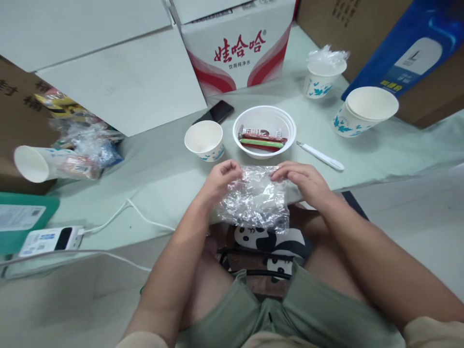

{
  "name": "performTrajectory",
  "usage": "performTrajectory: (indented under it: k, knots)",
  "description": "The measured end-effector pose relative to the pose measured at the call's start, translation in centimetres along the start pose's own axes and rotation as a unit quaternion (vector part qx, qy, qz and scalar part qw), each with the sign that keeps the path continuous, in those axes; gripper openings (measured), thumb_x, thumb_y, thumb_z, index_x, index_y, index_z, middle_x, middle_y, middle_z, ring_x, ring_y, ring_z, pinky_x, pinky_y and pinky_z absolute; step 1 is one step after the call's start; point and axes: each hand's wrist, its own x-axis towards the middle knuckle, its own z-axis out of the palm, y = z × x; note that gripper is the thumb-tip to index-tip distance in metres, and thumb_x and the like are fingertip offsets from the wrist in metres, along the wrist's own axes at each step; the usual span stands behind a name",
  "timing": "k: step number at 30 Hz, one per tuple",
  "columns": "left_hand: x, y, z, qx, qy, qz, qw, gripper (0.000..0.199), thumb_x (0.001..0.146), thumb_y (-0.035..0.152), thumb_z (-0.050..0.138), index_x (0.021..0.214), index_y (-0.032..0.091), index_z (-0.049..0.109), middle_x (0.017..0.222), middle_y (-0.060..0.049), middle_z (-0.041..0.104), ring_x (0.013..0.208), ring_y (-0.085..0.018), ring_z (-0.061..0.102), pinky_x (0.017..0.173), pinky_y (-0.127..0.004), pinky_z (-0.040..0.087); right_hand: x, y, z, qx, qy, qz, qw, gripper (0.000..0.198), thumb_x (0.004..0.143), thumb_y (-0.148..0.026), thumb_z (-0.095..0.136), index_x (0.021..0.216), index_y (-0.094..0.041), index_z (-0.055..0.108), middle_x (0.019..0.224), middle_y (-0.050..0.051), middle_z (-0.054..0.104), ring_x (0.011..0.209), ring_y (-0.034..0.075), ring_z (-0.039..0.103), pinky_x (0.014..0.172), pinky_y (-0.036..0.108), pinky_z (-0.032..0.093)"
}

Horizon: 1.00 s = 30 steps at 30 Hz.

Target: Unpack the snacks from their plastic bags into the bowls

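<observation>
A crinkled clear plastic bag [255, 200] hangs between my hands at the table's front edge, its lower part over my lap. My left hand [223, 175] is closed on its upper left corner. With bent fingers, my right hand [300, 180] grips the upper right edge. Just beyond the bag stands a white plastic bowl [288, 137] holding several slim wrapped snack sticks [261, 141]. A paper cup [205, 140] with blue leaf print is upright left of the bowl. To the bowl's right lies a white utility knife [321, 155].
A phone [215, 113] lies behind the cup, before a white and red carton [242, 53]. Paper cups [362, 116] stand at right, another stuffed with plastic film [328, 60]. At left are a tipped cup [39, 164], snack packets [87, 140] and a white power bank [52, 240] with cables.
</observation>
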Motion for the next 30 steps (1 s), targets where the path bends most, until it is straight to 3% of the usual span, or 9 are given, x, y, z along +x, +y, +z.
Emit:
performTrajectory:
  k: [2, 6, 9, 12, 16, 21, 24, 27, 30]
  knots:
    - [-0.1, -0.3, 0.1, 0.002, 0.007, 0.01, 1.0, 0.039, 0.065, 0.025, 0.085, 0.084, 0.02, 0.051, 0.091, 0.0, 0.065, 0.072, -0.013, 0.07, 0.06, -0.024, 0.054, 0.0, 0.1, 0.6, -0.017, 0.062, 0.019, 0.998, 0.019, 0.083, -0.04, 0.065, 0.094, -0.024, 0.069, 0.101, 0.006, 0.071, 0.095, 0.023, 0.066, 0.089, 0.04, 0.052]
    - [-0.2, -0.3, 0.1, -0.051, 0.019, 0.046, 0.997, 0.058, 0.064, 0.022, 0.088, 0.104, 0.027, 0.046, 0.099, 0.004, 0.066, 0.075, -0.012, 0.073, 0.067, -0.024, 0.057, 0.0, 0.6, 1.9, 0.119, 0.107, 0.095, 0.982, 0.069, 0.069, -0.041, 0.082, 0.129, -0.03, 0.048, 0.111, 0.005, 0.069, 0.096, 0.021, 0.068, 0.084, 0.036, 0.055]
    - [-0.1, -0.1, 0.0, -0.091, 0.024, 0.045, 0.995, 0.07, 0.061, 0.026, 0.092, 0.114, 0.03, 0.047, 0.102, 0.003, 0.07, 0.08, -0.014, 0.074, 0.074, -0.026, 0.058, 0.1, 0.8, 2.4, 0.128, 0.066, 0.151, 0.978, 0.046, 0.067, -0.039, 0.083, 0.104, -0.024, 0.058, 0.086, 0.001, 0.067, 0.082, 0.019, 0.066, 0.08, 0.035, 0.054]
    - [-0.1, -0.2, 0.2, -0.097, -0.026, -0.008, 0.995, 0.069, 0.057, 0.033, 0.095, 0.114, 0.025, 0.057, 0.111, -0.004, 0.073, 0.094, -0.021, 0.075, 0.08, -0.031, 0.059, 0.2, 0.9, 2.5, 0.151, 0.089, 0.143, 0.974, 0.03, 0.071, -0.038, 0.079, 0.079, -0.022, 0.055, 0.074, -0.002, 0.063, 0.074, 0.016, 0.064, 0.079, 0.034, 0.053]
    - [-0.1, -0.7, 0.3, -0.011, -0.042, -0.037, 0.998, 0.037, 0.068, 0.037, 0.088, 0.092, 0.016, 0.067, 0.088, -0.004, 0.075, 0.076, -0.015, 0.072, 0.068, -0.024, 0.055, 0.2, 0.7, 2.5, 0.198, 0.063, 0.176, 0.962, 0.029, 0.073, -0.037, 0.077, 0.091, -0.024, 0.058, 0.074, -0.003, 0.067, 0.069, 0.015, 0.066, 0.072, 0.032, 0.056]
    - [-0.2, -0.4, 0.1, 0.016, -0.001, -0.05, 0.999, 0.027, 0.074, 0.036, 0.08, 0.093, 0.022, 0.069, 0.05, 0.009, 0.049, 0.039, -0.006, 0.042, 0.038, -0.017, 0.033, 0.3, 0.4, 2.3, 0.164, 0.053, 0.19, 0.966, 0.035, 0.072, -0.041, 0.075, 0.101, -0.022, 0.066, 0.062, -0.005, 0.061, 0.047, 0.01, 0.049, 0.048, 0.025, 0.043]
    - [-0.3, 0.3, -0.1, -0.041, -0.005, -0.053, 0.998, 0.023, 0.066, 0.033, 0.08, 0.08, 0.021, 0.067, 0.053, 0.006, 0.053, 0.041, -0.008, 0.046, 0.039, -0.019, 0.038, 0.3, -0.2, 1.8, 0.209, 0.067, 0.173, 0.96, 0.028, 0.07, -0.042, 0.073, 0.089, -0.023, 0.066, 0.066, -0.003, 0.064, 0.049, 0.01, 0.051, 0.05, 0.026, 0.045]
    - [-0.1, 0.7, -0.6, -0.076, -0.041, -0.059, 0.995, 0.024, 0.063, 0.039, 0.074, 0.068, 0.017, 0.066, 0.062, -0.001, 0.06, 0.049, -0.011, 0.054, 0.045, -0.025, 0.046, 0.1, -0.7, 1.0, 0.24, 0.024, 0.155, 0.958, 0.021, 0.068, -0.04, 0.068, 0.077, -0.021, 0.067, 0.072, 0.002, 0.066, 0.057, 0.015, 0.057, 0.058, 0.031, 0.051]
    - [0.0, 0.3, -1.2, -0.019, -0.034, -0.036, 0.999, 0.03, 0.067, 0.044, 0.076, 0.069, 0.015, 0.066, 0.065, -0.001, 0.06, 0.054, -0.011, 0.054, 0.048, -0.022, 0.042, 0.0, -0.5, 0.3, 0.19, -0.014, 0.143, 0.971, 0.034, 0.076, -0.051, 0.057, 0.074, -0.02, 0.07, 0.08, 0.007, 0.07, 0.072, 0.02, 0.064, 0.071, 0.037, 0.054]
